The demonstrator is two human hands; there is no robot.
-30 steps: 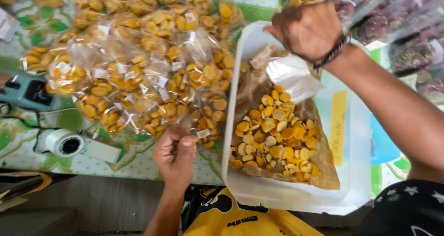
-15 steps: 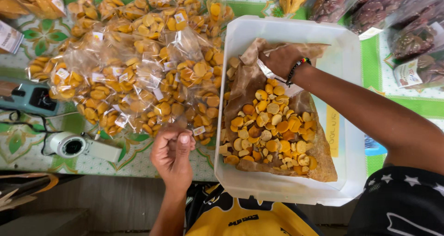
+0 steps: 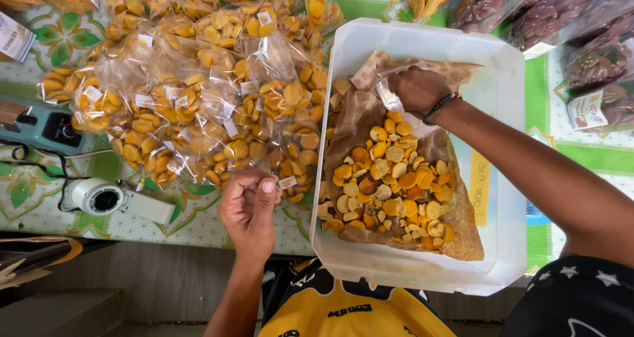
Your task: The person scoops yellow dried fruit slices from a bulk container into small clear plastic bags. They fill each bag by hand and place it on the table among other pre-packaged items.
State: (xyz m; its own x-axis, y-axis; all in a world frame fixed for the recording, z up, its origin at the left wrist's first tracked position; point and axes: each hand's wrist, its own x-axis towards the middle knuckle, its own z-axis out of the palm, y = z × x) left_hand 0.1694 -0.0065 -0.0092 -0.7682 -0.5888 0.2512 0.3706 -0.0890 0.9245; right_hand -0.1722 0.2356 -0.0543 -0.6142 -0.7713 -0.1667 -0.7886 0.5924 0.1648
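Two hands: our right hand closed on clear bag over cookies in tub; left hand fisted, contents unclear, farther, w/ cookies to its right.

green patterned table, piled cookie bags, white tub (paper-lined), heat sealer, white scale

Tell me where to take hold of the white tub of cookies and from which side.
Grip the white tub by its bare near rim, coming from the near table edge, which it overhangs. The right hand is inside at the far end with the brown paper liner, and packed cookie bags crowd its left wall.
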